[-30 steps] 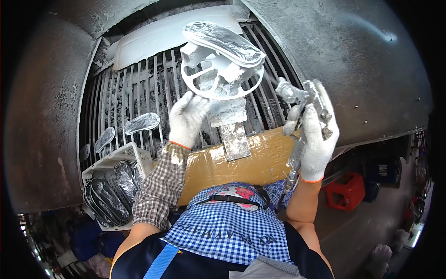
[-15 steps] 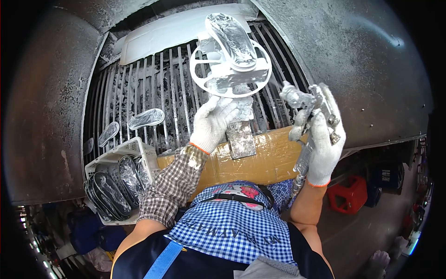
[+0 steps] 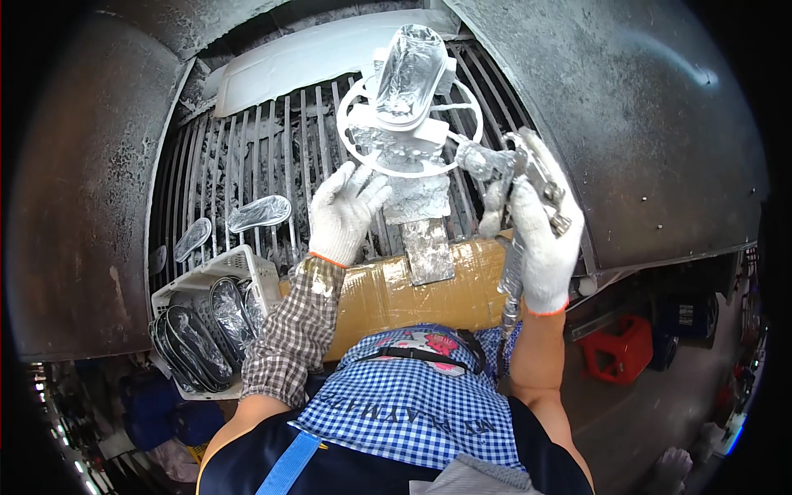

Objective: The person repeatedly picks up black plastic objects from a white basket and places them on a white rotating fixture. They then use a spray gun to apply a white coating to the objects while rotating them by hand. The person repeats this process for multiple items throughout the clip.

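While the right hand grips a gun, the sole, lengthwise roughly twelve-to-six, lies one o'clock from the nearer, spread left hand

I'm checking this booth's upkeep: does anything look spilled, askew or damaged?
Nothing looks clearly broken, but thick grey-white residue stands out: it crusts the slatted grate and cakes the spray gun in the right hand, blurring its outline. It is probably overspray build-up.

White gloves and a blue gingham apron
Orange cuffs edge the gloves; a brown-checked sleeve shows at left; a blue strap crosses the dark top.
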Motion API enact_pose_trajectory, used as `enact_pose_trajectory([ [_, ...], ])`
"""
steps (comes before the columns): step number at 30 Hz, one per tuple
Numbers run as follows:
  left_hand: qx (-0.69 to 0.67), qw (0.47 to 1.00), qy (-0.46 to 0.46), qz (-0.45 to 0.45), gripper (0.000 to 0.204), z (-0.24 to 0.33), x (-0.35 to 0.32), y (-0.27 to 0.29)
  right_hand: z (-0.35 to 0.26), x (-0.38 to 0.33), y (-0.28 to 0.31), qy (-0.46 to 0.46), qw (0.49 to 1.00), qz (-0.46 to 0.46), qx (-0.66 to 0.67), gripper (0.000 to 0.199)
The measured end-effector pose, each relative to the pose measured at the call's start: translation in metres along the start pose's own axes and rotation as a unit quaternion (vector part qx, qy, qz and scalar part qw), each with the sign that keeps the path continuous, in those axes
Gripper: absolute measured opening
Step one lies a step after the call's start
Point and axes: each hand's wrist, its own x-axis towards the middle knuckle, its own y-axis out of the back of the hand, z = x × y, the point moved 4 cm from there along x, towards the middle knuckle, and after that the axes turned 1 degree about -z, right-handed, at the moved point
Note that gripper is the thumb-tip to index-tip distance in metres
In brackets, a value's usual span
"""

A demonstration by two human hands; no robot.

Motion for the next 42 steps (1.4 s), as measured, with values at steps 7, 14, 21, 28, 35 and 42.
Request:
enact_pose_trajectory([
  [7,-0.003,1.000,-0.008,-0.021,0.024,0.026,0.013,-0.001,0.024,0.020,0.000,0.040,0.999,0.009,0.003,0.051],
  [14,0.009,0.999,-0.048,-0.023,0.023,0.046,0.027,0.012,0.020,0.018,0.009,0.072,0.997,0.028,0.029,0.052],
  [21,0.033,0.999,-0.035,0.019,0.034,0.021,0.014,0.010,0.005,0.012,0.019,0.133,0.977,0.128,-0.110,0.054],
  [28,0.004,1.000,-0.009,0.013,0.050,-0.002,0.004,-0.014,0.006,0.008,0.002,0.101,0.986,0.065,-0.114,0.053],
  [35,0.025,0.999,-0.027,0.013,0.048,0.009,0.007,-0.016,0.020,0.009,-0.010,0.077,0.990,0.002,-0.120,0.059],
  [42,0.126,0.984,-0.077,0.103,0.036,0.006,-0.006,-0.016,0.010,-0.003,-0.014,-0.033,0.999,0.011,0.041,0.060],
])
